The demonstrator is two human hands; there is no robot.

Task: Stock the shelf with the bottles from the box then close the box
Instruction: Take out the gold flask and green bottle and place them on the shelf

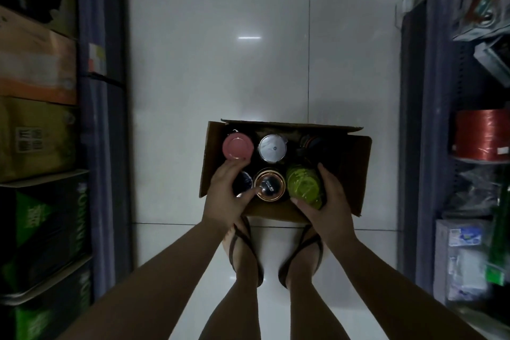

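Observation:
An open cardboard box [356,171] stands on the floor in front of my feet. Seen from above, it holds several bottles: a pink-capped one [238,146], a white-capped one [272,147], a dark one [313,143] at the back right, a copper-rimmed one [270,184] and a dark-capped one [244,181] partly hidden by my fingers. My left hand [225,196] wraps around that dark-capped bottle at the front left. My right hand [329,201] grips the green bottle [303,183] at the front right.
Shelving runs down both sides of the narrow aisle. The left shelf [99,119] carries stacked cartons, brown above and green below. The right shelf [430,146] holds packaged goods and a red spool [481,134]. White tiled floor [220,63] stretches beyond the box.

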